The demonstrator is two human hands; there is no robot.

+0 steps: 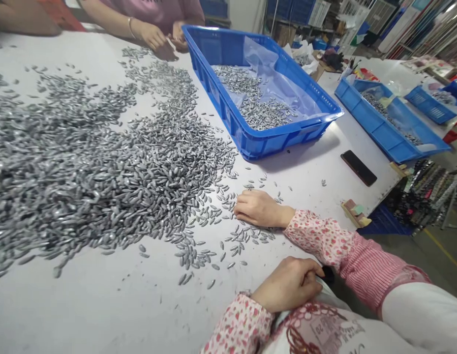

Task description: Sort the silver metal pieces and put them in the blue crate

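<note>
A wide heap of small, grey, pointed-oval pieces [139, 172] covers much of the white table [113, 305]. At the heap's near edge, my right hand [260, 209] rests low among scattered pieces. Its fingers are bent down and pressed together; whatever lies under them is hidden. My left hand [289, 285] is at the table's near edge, in front of my body. Its fingers are curled in with the thumb against them, and I cannot see whether they hold anything. Both my arms wear pink-and-white patterned sleeves.
Beyond my right hand stands a blue crate [246, 142] lined with clear plastic, holding more grey pieces. A co-worker's hands [154, 37] are at the heap's far side. On the right are a phone [358, 167], another blue crate [376, 125] and a small block [355, 212].
</note>
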